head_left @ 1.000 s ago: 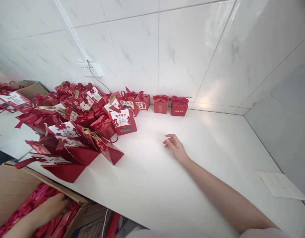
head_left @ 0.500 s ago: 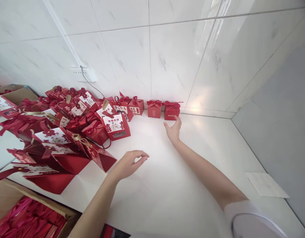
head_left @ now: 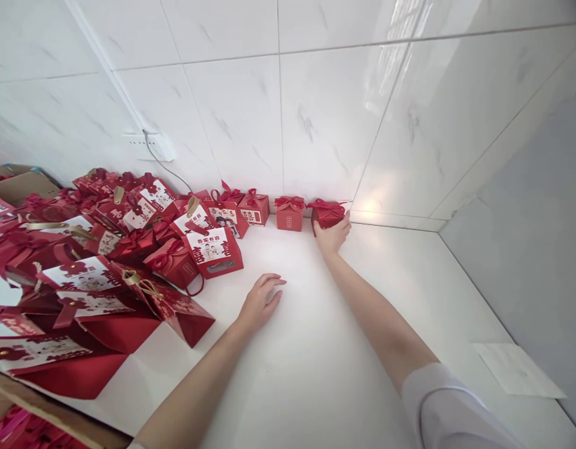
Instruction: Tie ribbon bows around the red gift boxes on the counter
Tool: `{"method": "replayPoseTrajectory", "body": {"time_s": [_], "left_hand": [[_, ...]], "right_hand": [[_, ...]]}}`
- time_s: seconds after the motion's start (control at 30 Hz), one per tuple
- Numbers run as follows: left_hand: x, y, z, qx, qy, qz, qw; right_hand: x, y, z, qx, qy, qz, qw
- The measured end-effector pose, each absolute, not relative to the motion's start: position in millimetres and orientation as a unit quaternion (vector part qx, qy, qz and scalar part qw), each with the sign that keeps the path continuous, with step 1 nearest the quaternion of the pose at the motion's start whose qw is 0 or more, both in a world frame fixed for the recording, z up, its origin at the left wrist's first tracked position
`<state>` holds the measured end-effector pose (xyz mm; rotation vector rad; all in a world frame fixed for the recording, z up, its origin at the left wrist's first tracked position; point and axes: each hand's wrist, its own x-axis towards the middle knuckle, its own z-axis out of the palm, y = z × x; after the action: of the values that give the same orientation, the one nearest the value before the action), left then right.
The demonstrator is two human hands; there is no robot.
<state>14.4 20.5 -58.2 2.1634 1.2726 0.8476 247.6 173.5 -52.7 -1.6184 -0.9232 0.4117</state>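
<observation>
At the foot of the tiled wall, my right hand (head_left: 333,235) has its fingers and thumb around a small red gift box (head_left: 326,214) topped with a ribbon bow; the hand covers the lower front of it. Just left of that box stands a similar red bow-tied box (head_left: 290,214), apart from my hand. My left hand (head_left: 262,300) hovers over or rests on the white table (head_left: 306,349), its fingers loosely apart and nothing in them. Nearest to it on the left is a red box with a white printed label (head_left: 213,249).
Many red gift boxes and bags (head_left: 114,249) crowd the table's left side. A cardboard box (head_left: 48,411) holding red ribboned items sits at the lower left, and another carton (head_left: 28,184) farther back. A white paper (head_left: 519,369) lies near the right edge. A cable hangs from the wall socket (head_left: 147,147).
My right hand has reached forward and closed around the ribboned box at the wall. My left hand has shifted slightly right and its fingers have opened. The view has moved a little.
</observation>
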Motion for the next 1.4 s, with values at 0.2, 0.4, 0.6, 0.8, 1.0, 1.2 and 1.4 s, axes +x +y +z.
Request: {"method": "replayPoseTrajectory", "body": {"time_s": [0.2,0.4,0.6,0.8,1.0,1.2,1.4], "left_hand": [[18.4,19.2,-58.7,0.765,0.468,0.346,0.277],[22.1,25.8,-64.3,0.688,0.493,0.412,0.338],[28.5,21.0,-57.5,0.637,0.513,0.438,0.373],[38.5,3.1,-41.4,0.648,0.505,0.430,0.373],[37.7,-4.1,-35.8,0.628,0.476,0.455,0.415],[28.9,-7.5,-23.3,0.647,0.476,0.443,0.397],[23.2,-12.5,-1.1,0.712,0.472,0.267,0.447]], "right_hand": [[313.4,121.0,-43.3,-0.620,-0.485,0.289,0.546],[364.9,54.1,-13.4,-0.443,-0.703,0.476,0.288],[367.0,35.6,8.6,-0.532,-0.696,0.412,0.253],[342.4,16.9,27.9,-0.513,-0.670,0.480,0.240],[323.7,-3.2,46.0,-0.464,-0.675,0.539,0.195],[314.4,-8.8,45.5,-0.486,-0.733,0.451,0.151],[310.8,-9.0,36.7,-0.466,-0.722,0.484,0.164]]}}
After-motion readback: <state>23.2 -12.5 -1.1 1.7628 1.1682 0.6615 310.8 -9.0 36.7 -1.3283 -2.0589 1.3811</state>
